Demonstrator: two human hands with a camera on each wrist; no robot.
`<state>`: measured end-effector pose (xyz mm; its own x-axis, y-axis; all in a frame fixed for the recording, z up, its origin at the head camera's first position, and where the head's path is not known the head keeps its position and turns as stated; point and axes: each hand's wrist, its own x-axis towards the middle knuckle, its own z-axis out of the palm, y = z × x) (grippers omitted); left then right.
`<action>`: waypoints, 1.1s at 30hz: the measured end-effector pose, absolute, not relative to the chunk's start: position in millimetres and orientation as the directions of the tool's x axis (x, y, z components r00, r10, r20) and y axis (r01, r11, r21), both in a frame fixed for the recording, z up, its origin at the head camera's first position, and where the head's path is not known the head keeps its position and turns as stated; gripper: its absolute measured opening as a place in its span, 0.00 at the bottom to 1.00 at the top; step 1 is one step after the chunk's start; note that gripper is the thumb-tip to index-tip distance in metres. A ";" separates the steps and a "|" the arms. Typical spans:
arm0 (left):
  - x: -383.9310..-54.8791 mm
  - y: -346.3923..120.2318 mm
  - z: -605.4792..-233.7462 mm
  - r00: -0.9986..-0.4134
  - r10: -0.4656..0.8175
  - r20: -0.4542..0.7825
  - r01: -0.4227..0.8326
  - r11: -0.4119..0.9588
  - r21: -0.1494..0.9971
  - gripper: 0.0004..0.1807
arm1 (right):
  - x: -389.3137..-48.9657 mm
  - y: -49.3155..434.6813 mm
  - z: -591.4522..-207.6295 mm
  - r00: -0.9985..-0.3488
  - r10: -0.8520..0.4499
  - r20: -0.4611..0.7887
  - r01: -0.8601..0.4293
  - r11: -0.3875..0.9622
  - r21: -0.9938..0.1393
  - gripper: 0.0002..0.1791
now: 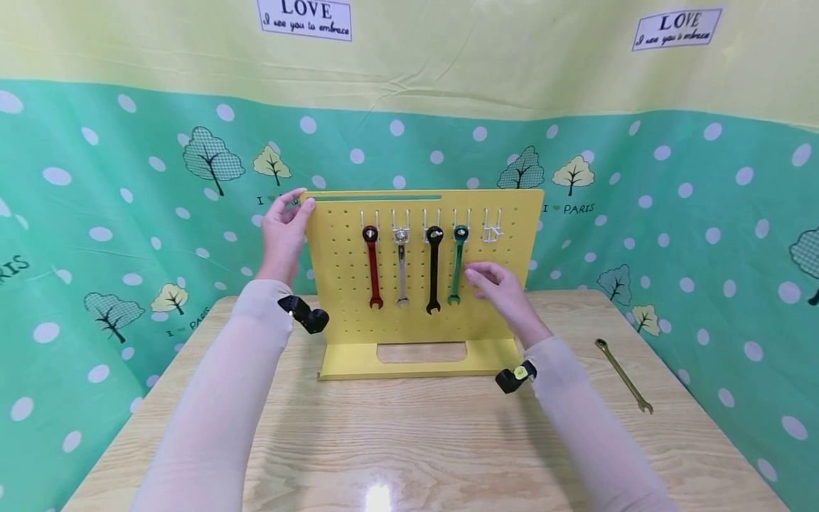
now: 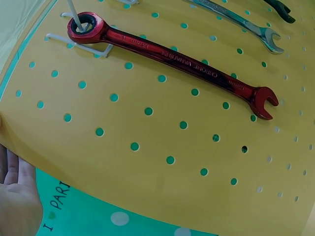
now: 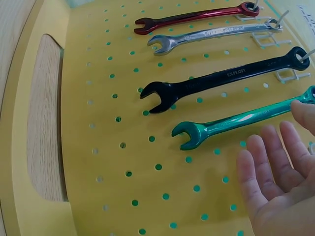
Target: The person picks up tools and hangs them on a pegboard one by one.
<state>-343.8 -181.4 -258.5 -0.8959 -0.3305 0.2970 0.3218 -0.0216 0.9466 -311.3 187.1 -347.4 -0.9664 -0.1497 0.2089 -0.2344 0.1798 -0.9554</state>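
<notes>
My left hand point(image 1: 284, 231) grips the upper left corner of a yellow pegboard point(image 1: 345, 320), its thumb at the front edge. Four combination wrenches hang by their ring ends from white hooks: a red wrench point(image 2: 172, 59), a silver wrench point(image 1: 402, 274), a black wrench point(image 3: 221, 78) and a green wrench point(image 3: 236, 120). My right hand point(image 1: 502, 288) is just right of the green wrench, fingers loosely bent and holding nothing. In the right wrist view its thumb overlaps the green wrench near the ring end.
A gold wrench point(image 1: 623, 375) lies on the wooden table point(image 1: 422, 441) at the right. A bare white hook point(image 1: 492, 233) is at the board's right. The board stands on a yellow base with a cutout. A green and yellow curtain point(image 1: 397, 142) hangs behind and at both sides.
</notes>
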 end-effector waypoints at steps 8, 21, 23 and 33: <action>-345.3 -181.5 -259.8 -0.893 -0.327 0.309 0.337 -0.031 0.941 0.22 | -305.4 203.2 -351.9 -0.967 -0.166 0.194 -0.232 0.247 -0.941 0.28; -344.9 -181.8 -259.7 -0.890 -0.333 0.310 0.337 -0.025 0.941 0.19 | -293.7 249.7 -365.4 -0.983 -0.138 0.118 -0.160 0.355 -0.921 0.32; -344.5 -181.8 -259.7 -0.889 -0.337 0.311 0.337 -0.019 0.941 0.19 | -290.8 258.0 -368.3 -0.985 -0.135 0.110 -0.153 0.378 -0.913 0.33; -344.5 -180.8 -258.4 -0.884 -0.342 0.318 0.343 -0.015 0.939 0.19 | -275.7 301.4 -387.5 -0.993 -0.080 0.084 -0.113 0.495 -0.861 0.34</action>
